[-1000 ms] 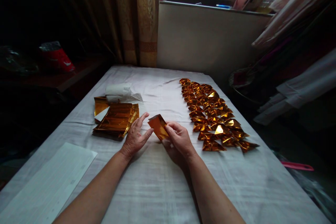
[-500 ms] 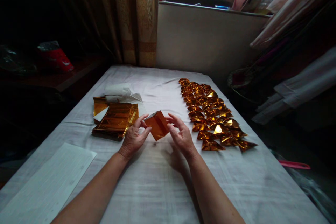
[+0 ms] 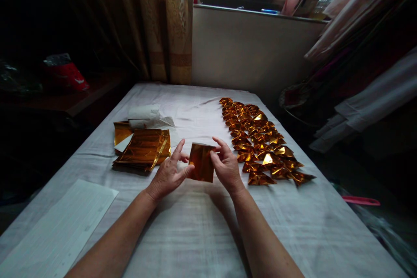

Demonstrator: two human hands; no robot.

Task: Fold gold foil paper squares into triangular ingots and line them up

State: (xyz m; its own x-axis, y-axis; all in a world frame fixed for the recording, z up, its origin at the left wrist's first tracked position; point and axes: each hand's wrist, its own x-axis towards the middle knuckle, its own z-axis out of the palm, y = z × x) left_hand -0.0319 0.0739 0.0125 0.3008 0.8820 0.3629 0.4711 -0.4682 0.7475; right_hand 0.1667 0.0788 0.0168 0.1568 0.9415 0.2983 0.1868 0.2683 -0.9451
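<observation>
Above the white-clothed table point(image 3: 195, 226), mid-scene: left hand point(image 3: 169, 173) and right hand point(image 3: 226, 167) pinch a gold foil sheet point(image 3: 202, 163) between them, fingers closed on its side edges. Stack of gold foil sheets point(image 3: 143, 150) lies left; rows of folded gold pieces point(image 3: 260, 143) right.

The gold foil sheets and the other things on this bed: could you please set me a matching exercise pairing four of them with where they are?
Things:
1. single gold sheet
2. stack of flat gold sheets
3. folded gold pieces
4. white lined paper

Places:
A. in rows on the right side of the white bedsheet
B. held between the left hand and the right hand
C. near left corner
D. left of the hands, beside a white roll

Pairs: 1-B, 2-D, 3-A, 4-C
</observation>
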